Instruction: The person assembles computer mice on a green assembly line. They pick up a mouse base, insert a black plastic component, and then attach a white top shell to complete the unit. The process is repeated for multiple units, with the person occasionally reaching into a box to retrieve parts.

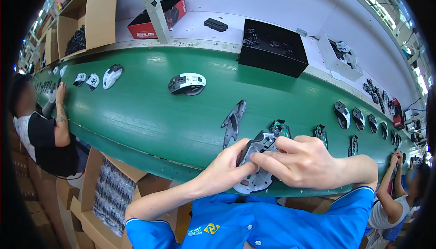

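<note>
Close to my body, above the near edge of the green bench, I hold a white and black computer mouse shell (254,182). My left hand (225,166) wraps round its left side, thumb across the shell. The fingers of my right hand (305,162) are bent and pressed onto its inner face; whether they pinch a small part is hidden. Just beyond my hands lie a dark grey curved plastic part (234,121) and a green circuit board (280,128). To their right are another circuit board (320,134) and a third board (354,145).
A white and black mouse (187,84) lies mid-bench (150,108). At the back stand a black box of dark parts (272,60), a white box (340,58) and a red box (156,19). Co-workers sit at left (45,126) and right (395,199). An open carton (84,194) is below left.
</note>
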A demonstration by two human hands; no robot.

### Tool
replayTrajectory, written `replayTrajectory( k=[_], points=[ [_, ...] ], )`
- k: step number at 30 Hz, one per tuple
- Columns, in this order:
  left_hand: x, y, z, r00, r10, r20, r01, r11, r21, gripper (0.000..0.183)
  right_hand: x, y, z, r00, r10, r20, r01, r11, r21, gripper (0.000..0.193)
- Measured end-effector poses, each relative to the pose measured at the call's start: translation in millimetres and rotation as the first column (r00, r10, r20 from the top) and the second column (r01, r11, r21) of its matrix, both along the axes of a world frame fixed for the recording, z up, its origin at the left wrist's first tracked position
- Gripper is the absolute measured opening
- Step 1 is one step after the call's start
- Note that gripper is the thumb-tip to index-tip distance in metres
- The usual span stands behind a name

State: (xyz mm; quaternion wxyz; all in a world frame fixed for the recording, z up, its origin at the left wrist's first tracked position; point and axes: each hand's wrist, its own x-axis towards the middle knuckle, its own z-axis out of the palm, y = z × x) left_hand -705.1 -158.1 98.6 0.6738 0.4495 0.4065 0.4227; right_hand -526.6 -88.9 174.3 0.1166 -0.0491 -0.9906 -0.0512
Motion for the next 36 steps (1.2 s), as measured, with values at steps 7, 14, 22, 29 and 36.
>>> replayTrajectory(
  k=[7,14,22,29,36],
  points=[
    [-5,0,-3,0.972,0.145,-0.186,-0.124,0.985,0.119,0.030,-1,6,2,0.943,-0.128,-0.306,0.100,0.990,-0.104,0.047],
    [-2,-3,5,0.937,0.275,-0.217,-0.211,0.937,0.278,0.032,-2,5,-15,0.899,-0.425,-0.101,0.265,0.716,-0.646,0.060],
    [-1,-3,12,0.909,0.312,-0.277,-0.244,0.936,0.256,0.028,-6,-2,-21,0.877,-0.458,-0.143,0.305,0.763,-0.569,0.059],
    [-5,0,10,0.892,0.363,-0.268,-0.281,0.911,0.302,0.024,-5,-14,-26,0.828,-0.549,-0.113,0.308,0.614,-0.727,0.071],
    [-2,-2,14,0.824,0.482,-0.300,-0.261,0.791,0.554,0.029,-12,-8,-34,0.798,-0.515,-0.315,0.212,0.728,-0.652,0.059]
  ],
)
